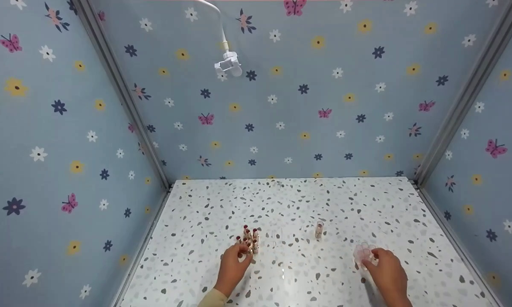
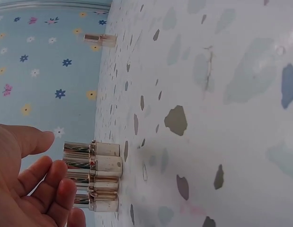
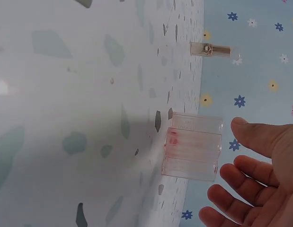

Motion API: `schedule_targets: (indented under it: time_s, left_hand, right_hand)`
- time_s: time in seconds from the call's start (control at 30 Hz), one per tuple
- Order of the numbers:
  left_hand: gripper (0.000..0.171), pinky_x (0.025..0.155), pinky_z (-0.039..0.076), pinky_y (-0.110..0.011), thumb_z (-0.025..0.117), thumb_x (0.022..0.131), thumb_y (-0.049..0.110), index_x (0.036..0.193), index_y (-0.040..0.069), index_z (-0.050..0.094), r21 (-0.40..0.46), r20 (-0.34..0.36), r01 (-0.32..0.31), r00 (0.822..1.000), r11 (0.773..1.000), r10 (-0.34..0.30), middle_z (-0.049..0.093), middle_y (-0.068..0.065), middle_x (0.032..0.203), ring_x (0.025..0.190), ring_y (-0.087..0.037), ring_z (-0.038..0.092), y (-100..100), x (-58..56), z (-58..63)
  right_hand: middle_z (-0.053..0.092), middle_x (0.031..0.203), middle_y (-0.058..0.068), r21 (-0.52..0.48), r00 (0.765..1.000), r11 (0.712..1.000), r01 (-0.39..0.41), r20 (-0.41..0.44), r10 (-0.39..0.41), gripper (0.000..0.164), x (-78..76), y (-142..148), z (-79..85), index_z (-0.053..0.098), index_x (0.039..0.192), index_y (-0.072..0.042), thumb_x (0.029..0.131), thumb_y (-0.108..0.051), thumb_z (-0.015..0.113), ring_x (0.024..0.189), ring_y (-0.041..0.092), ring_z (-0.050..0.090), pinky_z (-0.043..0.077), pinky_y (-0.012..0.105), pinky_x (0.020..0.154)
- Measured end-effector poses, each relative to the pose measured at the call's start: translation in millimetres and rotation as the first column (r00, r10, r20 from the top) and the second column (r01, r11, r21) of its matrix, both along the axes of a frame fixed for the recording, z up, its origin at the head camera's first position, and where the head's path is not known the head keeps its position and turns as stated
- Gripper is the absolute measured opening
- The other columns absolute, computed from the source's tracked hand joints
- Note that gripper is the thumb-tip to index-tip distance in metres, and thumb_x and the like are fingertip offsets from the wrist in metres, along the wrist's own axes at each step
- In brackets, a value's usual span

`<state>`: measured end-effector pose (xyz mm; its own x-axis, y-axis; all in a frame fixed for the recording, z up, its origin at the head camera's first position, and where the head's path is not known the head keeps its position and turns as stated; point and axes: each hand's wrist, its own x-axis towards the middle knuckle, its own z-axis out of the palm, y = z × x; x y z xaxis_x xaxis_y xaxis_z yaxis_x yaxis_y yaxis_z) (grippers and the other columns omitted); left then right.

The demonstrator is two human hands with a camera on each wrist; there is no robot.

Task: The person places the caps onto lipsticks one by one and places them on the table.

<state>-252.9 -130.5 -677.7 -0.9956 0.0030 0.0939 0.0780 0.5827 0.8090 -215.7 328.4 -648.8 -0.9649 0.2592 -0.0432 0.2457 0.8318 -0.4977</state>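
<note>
Several lipsticks (image 1: 255, 235) with dark red tips stand upright in a tight cluster at the table's left middle. My left hand (image 1: 234, 265) is at the near side of that cluster. In the left wrist view, the thumb of the left hand (image 2: 28, 184) is apart from its bent fingers, and the fingertips are right at the gold tubes of the lipsticks (image 2: 108, 165). On the right, several clear pinkish lipstick caps (image 1: 360, 252) stand side by side. Fingers of my right hand (image 1: 388, 273) are beside them. The right wrist view has the right hand (image 3: 264, 175) spread around the caps' (image 3: 193, 146) upper ends.
One lipstick under a clear cover (image 1: 319, 230) stands alone between the two groups, farther back. The speckled white table (image 1: 294, 192) is bordered by flowered panels (image 1: 273, 106) at the back and both sides. A white clamp on a bent arm (image 1: 229, 64) hangs above.
</note>
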Motion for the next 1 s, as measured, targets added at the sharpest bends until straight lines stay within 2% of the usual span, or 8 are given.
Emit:
schedule_targets:
  time_s: [0.1,0.2,0.43,0.8,1.0]
  left_hand:
    - [0.017,0.083,0.039,-0.042,0.075,0.092,0.015,0.106,0.009,0.069,-0.015,-0.002,-0.014,1.0,1.0,0.014,0.067,-0.004,0.099,0.092,-0.026,0.058,-0.7,-1.1,-4.3]
    - [0.017,0.082,0.043,-0.04,0.077,0.091,0.015,0.104,0.01,0.068,-0.018,0.002,-0.025,1.0,1.0,0.025,0.067,-0.004,0.098,0.091,-0.025,0.058,-2.5,-2.7,-7.1]
    - [0.017,0.083,0.047,-0.04,0.081,0.089,0.019,0.099,0.014,0.068,-0.026,0.006,-0.071,0.997,0.997,0.071,0.067,-0.003,0.099,0.093,-0.023,0.058,-7.7,-6.3,-12.9]
    - [0.02,0.081,0.047,-0.039,0.083,0.086,0.02,0.098,0.017,0.068,-0.079,0.012,-0.128,0.992,0.989,0.129,0.067,0.002,0.096,0.09,-0.018,0.057,-2.5,-12.1,-21.5]
    - [0.021,0.081,0.047,-0.039,0.084,0.085,0.022,0.099,0.018,0.069,-0.068,-0.002,-0.143,0.99,0.987,0.143,0.067,0.005,0.094,0.09,-0.017,0.057,-1.9,-15.1,-22.4]
  right_hand:
    - [0.067,0.112,0.021,0.025,1.0,1.0,-0.008,0.0,0.008,0.053,-1.7,4.7,-1.3,0.064,0.124,0.004,0.087,-0.028,0.082,0.103,0.038,0.065,0.052,0.054,0.081]
    - [0.066,0.115,0.023,0.037,1.0,0.999,-0.022,-0.004,0.022,0.051,-3.0,8.3,-2.2,0.064,0.125,0.005,0.086,-0.023,0.083,0.105,0.041,0.064,0.052,0.055,0.082]
    - [0.067,0.116,0.022,0.007,0.999,0.999,-0.034,0.01,0.034,0.049,-3.7,13.3,-5.7,0.065,0.125,0.004,0.087,-0.022,0.08,0.108,0.042,0.063,0.05,0.057,0.086]
    - [0.068,0.113,0.02,0.009,0.997,1.0,-0.024,0.077,0.023,0.045,-7.5,17.3,-9.4,0.065,0.125,0.005,0.088,-0.017,0.078,0.108,0.04,0.063,0.05,0.056,0.087]
    - [0.068,0.105,0.014,0.024,1.0,1.0,-0.02,0.019,0.019,0.038,-4.2,18.3,-17.8,0.068,0.119,0.002,0.087,-0.016,0.079,0.098,0.033,0.066,0.052,0.052,0.081]
